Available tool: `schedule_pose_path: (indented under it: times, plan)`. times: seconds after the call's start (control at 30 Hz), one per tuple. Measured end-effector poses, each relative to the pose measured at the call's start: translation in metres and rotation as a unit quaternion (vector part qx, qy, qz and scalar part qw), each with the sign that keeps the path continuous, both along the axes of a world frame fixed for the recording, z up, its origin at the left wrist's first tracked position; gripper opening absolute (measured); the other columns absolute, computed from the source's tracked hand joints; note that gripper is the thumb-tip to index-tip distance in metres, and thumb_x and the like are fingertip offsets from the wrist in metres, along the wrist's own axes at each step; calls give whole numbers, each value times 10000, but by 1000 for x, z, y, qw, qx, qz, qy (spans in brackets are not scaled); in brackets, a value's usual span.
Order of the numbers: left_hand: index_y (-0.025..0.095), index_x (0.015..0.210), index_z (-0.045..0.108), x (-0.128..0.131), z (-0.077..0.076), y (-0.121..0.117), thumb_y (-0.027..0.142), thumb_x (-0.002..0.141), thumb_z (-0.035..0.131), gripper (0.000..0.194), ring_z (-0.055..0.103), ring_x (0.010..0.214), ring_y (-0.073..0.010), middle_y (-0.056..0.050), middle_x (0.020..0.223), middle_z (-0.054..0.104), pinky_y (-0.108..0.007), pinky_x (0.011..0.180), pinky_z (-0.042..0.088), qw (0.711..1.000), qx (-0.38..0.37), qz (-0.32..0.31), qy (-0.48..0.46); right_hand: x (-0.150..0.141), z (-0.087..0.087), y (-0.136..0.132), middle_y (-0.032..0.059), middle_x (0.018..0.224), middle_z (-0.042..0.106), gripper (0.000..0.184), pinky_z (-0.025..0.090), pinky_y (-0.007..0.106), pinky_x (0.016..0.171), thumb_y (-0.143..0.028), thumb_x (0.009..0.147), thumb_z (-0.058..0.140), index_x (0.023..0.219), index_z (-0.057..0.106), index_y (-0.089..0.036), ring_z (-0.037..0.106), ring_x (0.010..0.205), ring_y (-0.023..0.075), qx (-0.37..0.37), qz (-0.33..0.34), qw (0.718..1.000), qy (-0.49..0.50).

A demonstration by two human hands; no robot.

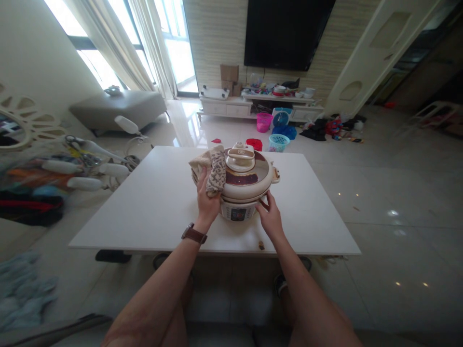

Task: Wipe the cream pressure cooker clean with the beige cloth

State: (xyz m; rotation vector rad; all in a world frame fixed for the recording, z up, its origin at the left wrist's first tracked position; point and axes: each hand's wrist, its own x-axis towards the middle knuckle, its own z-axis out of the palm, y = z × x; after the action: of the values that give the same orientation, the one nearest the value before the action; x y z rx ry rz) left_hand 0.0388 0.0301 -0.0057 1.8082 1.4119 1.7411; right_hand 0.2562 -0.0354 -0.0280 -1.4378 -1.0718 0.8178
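An electric pressure cooker [249,192] with a cream body and brown-topped lid stands upright on the white table [144,207]. Its handle knob [241,156] is on top, and a dark control panel faces me. My left hand [209,200], with a brown-strapped watch at the wrist, grips a folded beige patterned cloth [216,171] against the lid's left side. On the front right, my right hand [269,214] touches the cooker's rim just below the lid, thumb and fingers apart. Its fingertips are partly hidden by the cooker.
A small brown bit [261,246] lies near the table's front edge. Beyond the table are a turquoise basket [278,143], a pink basket [264,122] and a cluttered low cabinet [231,108]. A lamp with several white shades [85,183] stands at left.
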Motion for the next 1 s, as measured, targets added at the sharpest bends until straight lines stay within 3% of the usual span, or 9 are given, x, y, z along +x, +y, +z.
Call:
schedule_pose_path:
  times: [0.37,0.5,0.6,0.7,0.8,1.0]
  plan:
    - [234,1453,644,-2,11,-6,224,918,633,536,398,1574,-286,-90,1670,472,-498,1330,275,1000,-1,-1,7,-1,2,-1,140,1465,671,883,564,496,1111,-414,803,692,1619,423,-211,655,1358,339,-15,-5,1000,-13]
    - [242,1414,682,0,18,-20,256,900,632,516,422,1553,-320,-70,1658,488,-559,1307,295,992,26,-34,121,-1,1,-1,140,1444,685,875,565,505,1111,-401,802,688,1615,430,-210,661,1349,344,-18,-6,1000,-18]
    - [285,1429,684,7,20,-32,303,874,678,556,453,1523,-355,-50,1637,517,-608,1325,202,971,65,-74,219,-1,1,-1,136,1444,684,887,572,493,1106,-412,802,693,1621,420,-210,663,1348,340,-21,-2,1000,-18]
    - [306,1429,686,14,22,-38,321,884,673,545,452,1516,-359,-42,1616,543,-631,1333,125,959,72,-73,266,0,2,-1,140,1460,673,901,562,483,1122,-427,813,694,1632,396,-197,660,1355,330,-19,7,1000,-20]
    - [279,1434,675,13,22,-32,289,913,629,523,433,1536,-325,-55,1636,520,-608,1326,186,969,58,-43,234,0,2,-2,160,1469,664,908,548,492,1139,-422,819,688,1637,384,-170,651,1367,335,-19,10,1000,-21]
    - [234,1436,656,-4,15,-4,247,911,638,526,406,1566,-266,-91,1673,467,-494,1322,264,999,6,-7,47,1,3,-2,152,1505,639,887,537,498,1155,-384,802,673,1625,407,-185,641,1378,334,-16,11,1000,-12]
